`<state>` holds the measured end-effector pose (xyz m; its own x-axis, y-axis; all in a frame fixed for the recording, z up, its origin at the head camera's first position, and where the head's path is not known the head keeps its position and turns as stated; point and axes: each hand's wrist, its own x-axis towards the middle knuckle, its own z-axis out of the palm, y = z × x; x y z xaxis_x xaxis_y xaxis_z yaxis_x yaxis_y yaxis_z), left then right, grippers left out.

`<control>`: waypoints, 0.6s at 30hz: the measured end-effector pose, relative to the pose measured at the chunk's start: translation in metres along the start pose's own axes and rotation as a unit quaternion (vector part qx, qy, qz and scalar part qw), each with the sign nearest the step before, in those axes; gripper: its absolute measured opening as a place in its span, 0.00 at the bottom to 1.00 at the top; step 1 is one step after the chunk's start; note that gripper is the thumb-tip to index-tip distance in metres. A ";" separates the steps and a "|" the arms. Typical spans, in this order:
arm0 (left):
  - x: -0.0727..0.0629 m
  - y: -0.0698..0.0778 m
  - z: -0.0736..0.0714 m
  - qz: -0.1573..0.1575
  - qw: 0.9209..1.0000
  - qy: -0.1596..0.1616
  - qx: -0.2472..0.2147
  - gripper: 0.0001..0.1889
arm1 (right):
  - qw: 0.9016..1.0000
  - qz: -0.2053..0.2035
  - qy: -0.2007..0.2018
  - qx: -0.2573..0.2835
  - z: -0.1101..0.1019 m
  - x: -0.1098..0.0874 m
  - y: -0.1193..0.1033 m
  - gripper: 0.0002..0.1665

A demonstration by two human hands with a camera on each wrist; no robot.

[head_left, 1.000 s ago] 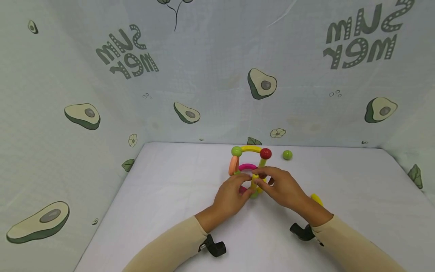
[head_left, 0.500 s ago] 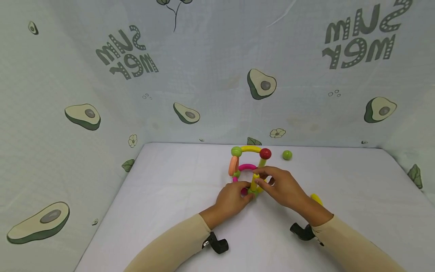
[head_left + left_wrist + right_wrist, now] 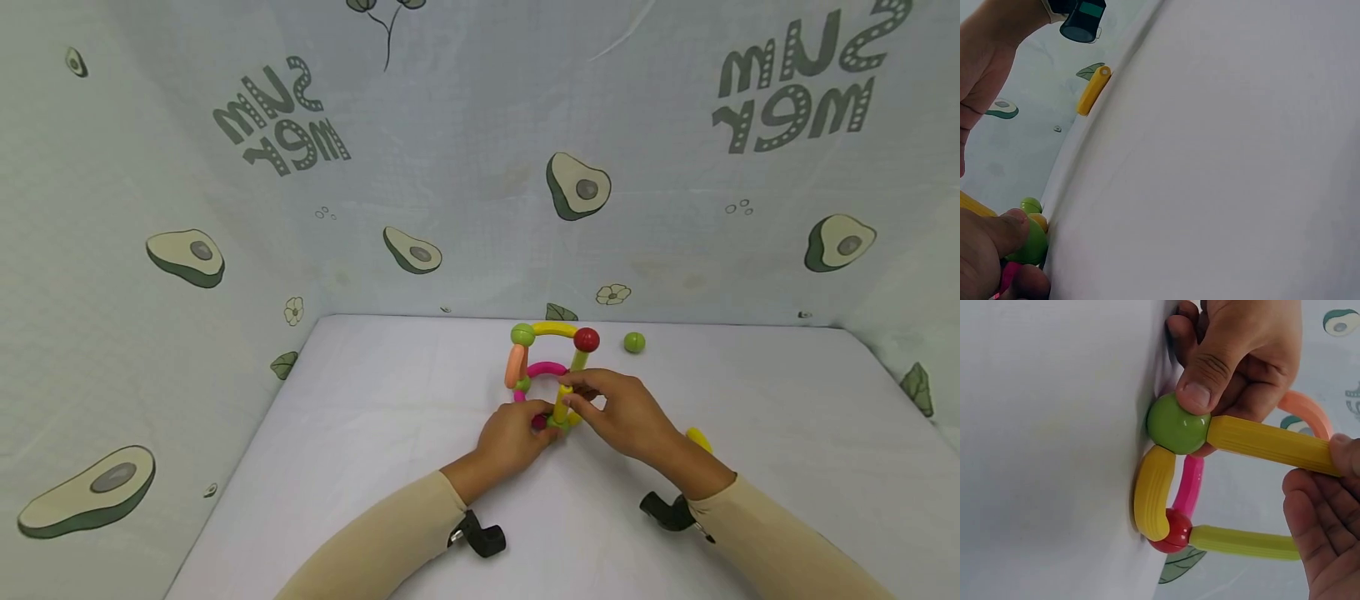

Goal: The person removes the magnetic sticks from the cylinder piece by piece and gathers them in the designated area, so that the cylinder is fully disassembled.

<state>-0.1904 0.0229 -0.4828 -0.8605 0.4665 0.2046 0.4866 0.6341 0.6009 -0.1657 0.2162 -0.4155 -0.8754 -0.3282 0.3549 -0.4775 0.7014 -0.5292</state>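
A frame of coloured rods and balls stands at the middle of the table. My left hand [image 3: 512,439] grips the green ball [image 3: 1175,425] at its near lower corner, the thumb pressing on it. Above, my right hand [image 3: 622,412] pinches the top end of a straight yellow rod [image 3: 1266,442] that stands on that ball. A curved yellow rod [image 3: 1154,487] links the ball to a lower red ball [image 3: 1172,532], from which a yellow-green rod [image 3: 1241,542] rises. At the frame's top are another green ball [image 3: 522,334], a yellow arc [image 3: 555,329] and a red ball [image 3: 587,339]. An orange curved rod [image 3: 515,367] hangs at left.
A loose green ball [image 3: 634,342] lies behind and right of the frame. Beside my right wrist is a loose yellow piece [image 3: 698,439], partly hidden by the forearm. The white table [image 3: 390,375] ends at a printed cloth backdrop [image 3: 480,167].
My left hand has slid down from beside the yellow rod to the green ball at its base. My right hand keeps its pinch on the rod's top, nearly still.
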 end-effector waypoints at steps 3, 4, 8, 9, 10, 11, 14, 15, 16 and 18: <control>0.000 0.001 0.000 -0.002 1.000 -0.003 0.001 0.18 | 1.000 -0.005 0.002 -0.002 0.000 0.000 -0.001 0.19; 0.000 0.001 0.000 -0.003 1.000 -0.003 0.001 0.18 | 1.000 -0.006 0.002 -0.002 0.000 -0.001 -0.001 0.19; 0.001 0.001 0.000 -0.004 1.000 -0.008 0.004 0.18 | 1.000 -0.009 0.000 -0.004 0.000 -0.001 -0.001 0.19; 0.001 0.001 0.000 -0.005 1.000 -0.009 0.005 0.19 | 1.000 -0.011 -0.001 -0.005 0.000 -0.001 -0.002 0.19; 0.000 0.001 0.000 -0.006 1.000 -0.010 0.006 0.18 | 1.000 -0.013 -0.001 -0.006 0.000 -0.002 -0.002 0.19; 0.000 0.001 -0.001 -0.006 1.000 -0.011 0.007 0.18 | 1.000 -0.014 -0.002 -0.008 0.000 -0.002 -0.002 0.19; 0.000 0.001 -0.001 -0.005 1.000 -0.012 0.009 0.18 | 1.000 -0.017 0.000 -0.011 0.000 -0.002 -0.003 0.20; 0.000 0.001 -0.001 -0.004 1.000 -0.012 0.009 0.19 | 1.000 -0.017 0.000 -0.012 0.000 -0.003 -0.003 0.20; 0.000 0.001 -0.001 -0.003 1.000 -0.012 0.009 0.19 | 1.000 -0.017 0.001 -0.013 0.001 -0.003 -0.003 0.20; 0.000 0.001 -0.001 -0.001 1.000 -0.011 0.012 0.19 | 1.000 -0.017 0.005 -0.014 0.001 -0.004 -0.003 0.20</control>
<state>-0.1899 0.0230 -0.4811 -0.8584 0.4782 0.1858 0.4880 0.6495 0.5831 -0.1610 0.2146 -0.4157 -0.8577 -0.3468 0.3795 -0.5048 0.7076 -0.4944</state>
